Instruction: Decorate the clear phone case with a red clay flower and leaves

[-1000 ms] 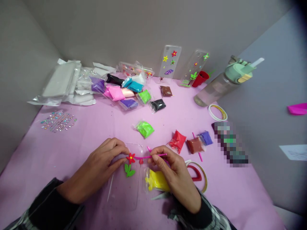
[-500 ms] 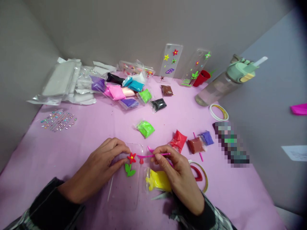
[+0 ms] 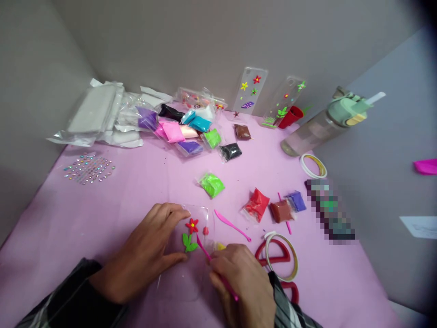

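Note:
A clear phone case (image 3: 182, 282) lies flat in front of me. On it are a red clay flower (image 3: 192, 225) with a yellow centre, green clay leaves (image 3: 188, 243) below it and a small red clay bit (image 3: 205, 231) near the right edge. My left hand (image 3: 150, 250) rests on the case's left side, thumb and fingers spread apart around the flower. My right hand (image 3: 244, 278) is closed around a pink modelling tool (image 3: 204, 248), its tip beside the leaves. Mostly hidden under that hand is a yellow clay packet (image 3: 220, 246).
A second pink tool (image 3: 232, 225) lies beyond my right hand. Right of it are a red clay packet (image 3: 257, 205), a tape roll (image 3: 296, 264) and red-handled scissors (image 3: 290, 253). Clay packets (image 3: 191, 148), decorated cases (image 3: 251, 91) and a water bottle (image 3: 314, 123) stand or lie farther back.
My right hand has moved down and turned, and the tool's tip now points at the leaves. My left thumb has moved down away from the flower. The other pink tool is more exposed.

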{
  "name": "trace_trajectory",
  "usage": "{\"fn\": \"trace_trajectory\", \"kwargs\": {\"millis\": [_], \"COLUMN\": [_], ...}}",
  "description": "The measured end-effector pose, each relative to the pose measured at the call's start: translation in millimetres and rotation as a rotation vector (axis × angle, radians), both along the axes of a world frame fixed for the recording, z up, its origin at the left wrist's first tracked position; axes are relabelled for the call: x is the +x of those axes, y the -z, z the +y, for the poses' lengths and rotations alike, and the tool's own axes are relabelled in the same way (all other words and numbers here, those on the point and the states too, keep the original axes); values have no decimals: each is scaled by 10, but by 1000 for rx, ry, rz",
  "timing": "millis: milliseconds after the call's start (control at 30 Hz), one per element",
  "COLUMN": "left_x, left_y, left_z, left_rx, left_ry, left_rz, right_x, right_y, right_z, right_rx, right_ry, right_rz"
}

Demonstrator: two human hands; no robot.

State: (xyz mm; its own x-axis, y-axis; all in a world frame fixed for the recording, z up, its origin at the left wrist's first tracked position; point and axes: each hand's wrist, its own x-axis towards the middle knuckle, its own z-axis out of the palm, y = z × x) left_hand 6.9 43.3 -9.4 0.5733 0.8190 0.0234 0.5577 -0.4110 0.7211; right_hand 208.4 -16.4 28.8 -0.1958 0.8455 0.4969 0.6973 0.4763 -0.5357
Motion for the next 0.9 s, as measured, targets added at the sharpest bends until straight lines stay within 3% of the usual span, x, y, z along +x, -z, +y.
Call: {"fn": "trace_trajectory", "kwargs": {"millis": [233,433,900], "left_x": [-3,5,22], "left_y": [31,58,3], "left_z": [-33,-49,-32], "left_rx": [31,2,-10], "left_ry": [5,-7,3], "left_rz": [-20,-25,-23], "right_x": [-138,-91,-123], "right_y": [141,109,144], "right_z": [4,62,84], "right_rx": [75,61,63], "right_ry": [36,-74,-60], "right_rz": [-100,-165,-153]}}
